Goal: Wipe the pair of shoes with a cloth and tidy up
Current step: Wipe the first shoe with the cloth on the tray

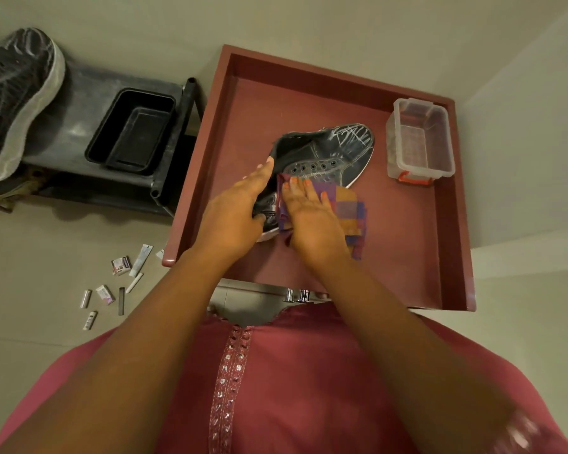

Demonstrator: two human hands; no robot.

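left hand (235,204) gripping shoe (328,155), right hand (312,214) pressing cloth (350,208), tray (453,224)

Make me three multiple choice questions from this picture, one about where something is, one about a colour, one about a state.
1. Where is the clear box?
A. in the red tray
B. on the floor
C. on the rack

2. What colour is the box's latch?
A. blue
B. orange-red
C. green

3. How is the right hand placed?
A. idle at the side
B. gripping the box
C. pressing the cloth flat against the shoe

Answers: A, it sits in the tray's far right corner; B, the latch shows orange-red; C, straight fingers lie on the cloth.
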